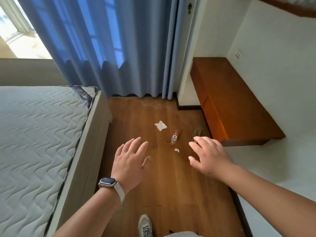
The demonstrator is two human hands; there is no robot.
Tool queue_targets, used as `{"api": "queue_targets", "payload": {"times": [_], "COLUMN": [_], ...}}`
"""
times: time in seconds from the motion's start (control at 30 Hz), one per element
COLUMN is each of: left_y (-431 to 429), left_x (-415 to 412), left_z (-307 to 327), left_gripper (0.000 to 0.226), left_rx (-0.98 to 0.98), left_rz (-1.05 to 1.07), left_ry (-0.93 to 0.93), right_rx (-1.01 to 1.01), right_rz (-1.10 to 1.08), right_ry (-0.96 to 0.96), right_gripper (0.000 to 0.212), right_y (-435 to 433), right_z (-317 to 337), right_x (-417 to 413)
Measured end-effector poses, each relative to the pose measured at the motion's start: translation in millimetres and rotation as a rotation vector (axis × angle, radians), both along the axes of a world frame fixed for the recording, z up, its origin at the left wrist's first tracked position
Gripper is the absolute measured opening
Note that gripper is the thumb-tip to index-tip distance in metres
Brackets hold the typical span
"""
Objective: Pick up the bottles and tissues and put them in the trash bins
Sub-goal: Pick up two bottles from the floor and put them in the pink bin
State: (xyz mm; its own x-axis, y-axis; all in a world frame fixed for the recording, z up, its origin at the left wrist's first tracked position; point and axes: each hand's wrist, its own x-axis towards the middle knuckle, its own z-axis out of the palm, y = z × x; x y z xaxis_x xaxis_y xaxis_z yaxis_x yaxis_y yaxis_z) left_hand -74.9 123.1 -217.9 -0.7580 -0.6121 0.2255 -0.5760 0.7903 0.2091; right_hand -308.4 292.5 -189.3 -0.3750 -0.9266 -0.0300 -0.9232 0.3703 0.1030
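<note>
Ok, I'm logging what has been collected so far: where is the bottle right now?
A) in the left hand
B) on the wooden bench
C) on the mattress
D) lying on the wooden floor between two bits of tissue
D: the bottle lies on its side on the floor, with the larger tissue beyond it and a small scrap nearer. The left hand and right hand are open and hold nothing.

I count one plastic bottle (174, 137), two tissues, a crumpled tissue (160, 125) and a small tissue scrap (176, 150), one smartwatch (107, 181), one sneaker (145, 225).
</note>
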Motion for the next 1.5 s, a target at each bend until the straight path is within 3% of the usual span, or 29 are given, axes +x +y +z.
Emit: {"api": "queue_targets", "payload": {"times": [0.23, 0.53, 1.0, 1.17, 1.37, 1.5], "left_y": [-89.7, -145.7, -227.3, -248.8, -279.6, -305.1], "left_x": [-48.8, -167.9, -380.1, -431.8, -467.4, -496.2], "left_z": [-2.7, -13.5, -23.6, -27.9, -74.8, -144.1], "left_gripper": [0.047, 0.047, 0.047, 0.050, 0.050, 0.049], "left_rx": [0.012, 0.003, 0.037, 0.061, 0.146, 0.218], "left_rz": [-0.083, -0.241, -0.220, -0.232, -0.227, -0.284], "left_ry": [-0.014, -0.064, -0.220, -0.269, -0.320, -0.380], "right_rx": [0.017, 0.003, 0.035, 0.024, 0.070, 0.112], "right_rz": [-0.098, -0.226, -0.219, -0.235, -0.262, -0.313], "right_ry": [-0.001, -0.117, -0.319, -0.355, -0.414, -0.429], "right_gripper": [0.054, 0.061, 0.057, 0.055, 0.053, 0.055], "right_y": [-66.3, -111.8, -211.6, -245.0, -282.3, -308.0], "right_z": [6.2, -18.0, -83.1, -98.7, -150.6, -213.6], "right_x": [-49.2, -128.9, -344.4, -386.3, -407.1, -411.9]}}
